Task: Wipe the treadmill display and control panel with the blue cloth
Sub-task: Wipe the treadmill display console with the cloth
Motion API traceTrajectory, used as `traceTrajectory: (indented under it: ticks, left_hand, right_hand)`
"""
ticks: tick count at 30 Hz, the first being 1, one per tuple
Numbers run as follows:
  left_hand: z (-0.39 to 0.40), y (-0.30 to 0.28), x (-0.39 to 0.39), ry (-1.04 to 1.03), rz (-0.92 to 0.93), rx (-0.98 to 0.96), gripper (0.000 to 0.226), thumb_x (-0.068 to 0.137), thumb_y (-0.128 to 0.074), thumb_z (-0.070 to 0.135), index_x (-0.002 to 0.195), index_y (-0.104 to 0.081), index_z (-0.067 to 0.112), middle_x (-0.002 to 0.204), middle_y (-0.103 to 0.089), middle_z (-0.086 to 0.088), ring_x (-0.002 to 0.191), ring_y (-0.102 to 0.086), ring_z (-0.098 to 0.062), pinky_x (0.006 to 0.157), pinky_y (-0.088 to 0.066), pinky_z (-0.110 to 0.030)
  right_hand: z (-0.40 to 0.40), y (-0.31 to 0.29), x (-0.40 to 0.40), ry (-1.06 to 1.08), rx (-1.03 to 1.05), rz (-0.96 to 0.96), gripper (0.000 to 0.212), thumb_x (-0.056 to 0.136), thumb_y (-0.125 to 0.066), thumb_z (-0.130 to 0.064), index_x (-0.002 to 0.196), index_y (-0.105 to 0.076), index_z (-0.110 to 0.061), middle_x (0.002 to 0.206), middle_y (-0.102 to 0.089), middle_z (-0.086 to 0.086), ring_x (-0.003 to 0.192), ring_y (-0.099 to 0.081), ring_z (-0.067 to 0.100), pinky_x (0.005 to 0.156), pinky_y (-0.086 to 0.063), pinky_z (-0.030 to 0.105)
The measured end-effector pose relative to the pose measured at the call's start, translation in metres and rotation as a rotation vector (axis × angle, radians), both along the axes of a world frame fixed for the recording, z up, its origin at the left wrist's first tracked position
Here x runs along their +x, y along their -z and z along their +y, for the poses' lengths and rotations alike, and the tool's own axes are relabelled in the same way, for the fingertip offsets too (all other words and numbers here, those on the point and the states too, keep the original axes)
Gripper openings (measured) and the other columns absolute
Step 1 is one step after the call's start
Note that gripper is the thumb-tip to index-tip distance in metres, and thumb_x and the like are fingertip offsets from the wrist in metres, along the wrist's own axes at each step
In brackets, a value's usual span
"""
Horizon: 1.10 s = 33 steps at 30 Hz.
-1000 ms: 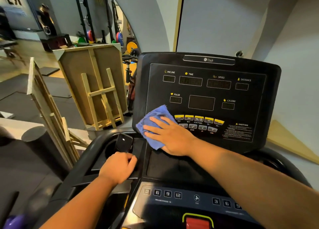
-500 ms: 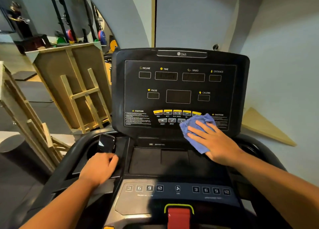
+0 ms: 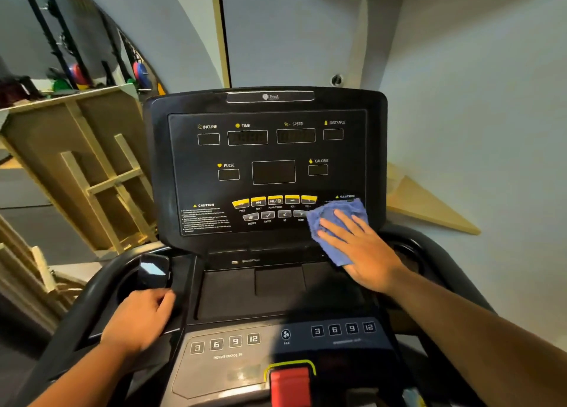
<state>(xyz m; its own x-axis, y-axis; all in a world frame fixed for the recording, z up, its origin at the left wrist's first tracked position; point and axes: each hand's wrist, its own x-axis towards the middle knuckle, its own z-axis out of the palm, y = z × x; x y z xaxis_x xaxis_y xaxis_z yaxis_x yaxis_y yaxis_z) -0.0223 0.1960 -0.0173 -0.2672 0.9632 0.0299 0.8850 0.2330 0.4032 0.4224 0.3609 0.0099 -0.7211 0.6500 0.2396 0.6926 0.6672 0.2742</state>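
Note:
The black treadmill display (image 3: 267,161) stands upright in front of me, with dark readout windows and a row of yellow buttons (image 3: 274,200). My right hand (image 3: 359,247) lies flat on the blue cloth (image 3: 333,219), pressing it against the display's lower right corner, over the right caution label. Part of the cloth hangs below the display's bottom edge. My left hand (image 3: 141,320) rests curled on the left side of the console, beside the cup holder. The lower control panel (image 3: 282,337) with numbered keys sits below.
A red safety key (image 3: 290,382) sits at the bottom centre. A dark phone (image 3: 152,271) stands in the left cup holder. Wooden frames (image 3: 89,173) lean at the left. A wooden wedge (image 3: 429,207) lies by the right wall. Gym racks and weight plates stand far left.
My right hand has swept the cloth from the display's lower left across the button row to the lower right corner. The left hand has stayed on the console.

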Motion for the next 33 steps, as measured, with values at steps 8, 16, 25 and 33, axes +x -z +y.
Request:
traceTrajectory:
  ticks: [8, 16, 25, 33]
  left_hand:
    - [-0.001, -0.007, 0.006, 0.009, -0.012, -0.024, 0.047, 0.104, -0.05, 0.03, 0.06, -0.065, 0.021, 0.059, -0.068, 0.005, 0.062, -0.064, -0.009, 0.06, -0.045, -0.031]
    - [0.0, -0.006, 0.005, -0.001, -0.022, -0.037, 0.047, 0.103, -0.05, 0.032, 0.06, -0.065, 0.02, 0.06, -0.068, 0.004, 0.062, -0.065, -0.009, 0.062, -0.048, -0.032]
    - [0.0, -0.006, 0.003, -0.022, -0.036, -0.068, 0.041, 0.102, -0.049, 0.037, 0.067, -0.067, 0.023, 0.062, -0.07, 0.005, 0.063, -0.065, -0.008, 0.066, -0.052, -0.033]
    - [-0.001, -0.004, 0.002, -0.019, -0.04, -0.063, 0.039, 0.101, -0.049, 0.036, 0.067, -0.067, 0.028, 0.061, -0.069, 0.005, 0.063, -0.065, -0.008, 0.065, -0.051, -0.033]
  right_hand:
    - [0.018, -0.027, 0.012, 0.249, -0.022, 0.356, 0.075, 0.087, -0.036, -0.029, 0.16, -0.018, -0.02, 0.167, -0.017, 0.009, 0.155, -0.001, 0.032, 0.123, -0.015, 0.054]
    - [0.044, -0.041, -0.01, 0.368, 0.085, 0.454, 0.076, 0.097, -0.046, -0.028, 0.161, -0.006, -0.02, 0.169, 0.0, 0.007, 0.154, 0.008, 0.034, 0.124, -0.011, 0.057]
    - [0.048, -0.048, -0.007, 0.303, 0.088, 0.412, 0.072, 0.095, -0.033, -0.036, 0.16, -0.008, -0.02, 0.168, -0.01, 0.009, 0.155, 0.003, 0.034, 0.124, -0.009, 0.053]
    - [0.106, -0.119, -0.037, 0.417, 0.212, 0.617, 0.065, 0.104, -0.041, -0.036, 0.159, -0.017, -0.011, 0.167, -0.014, 0.013, 0.153, -0.004, 0.04, 0.124, -0.01, 0.054]
